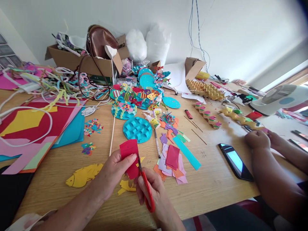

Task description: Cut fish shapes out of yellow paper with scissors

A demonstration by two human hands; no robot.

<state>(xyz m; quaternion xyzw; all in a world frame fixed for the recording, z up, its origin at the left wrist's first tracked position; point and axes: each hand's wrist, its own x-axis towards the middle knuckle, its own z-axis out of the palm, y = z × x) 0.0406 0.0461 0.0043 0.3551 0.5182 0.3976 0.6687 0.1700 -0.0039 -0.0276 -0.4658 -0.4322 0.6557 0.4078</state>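
My left hand (115,171) pinches a red piece of paper (130,157) with faint pencil lines on it, thumb on top. In my right hand (154,189) are scissors with red handles (148,194); their dark blades meet the paper's right edge. Yellow paper scraps (126,187) lie on the table beneath the hands. Left of them rests a yellow paper fish (83,175) with an eye and gill line drawn on. A turquoise disc with curled paper strips (137,129) sits just beyond the red paper. Part of the right hand's fingers is hidden behind the handles.
Stacked coloured paper pieces (172,157), a pen (157,143) and a turquoise strip (187,153) lie right of centre. A phone (235,162) lies near another person's arms (271,179). Large coloured sheets (69,130) cover the left; a cardboard box (69,64) stands behind.
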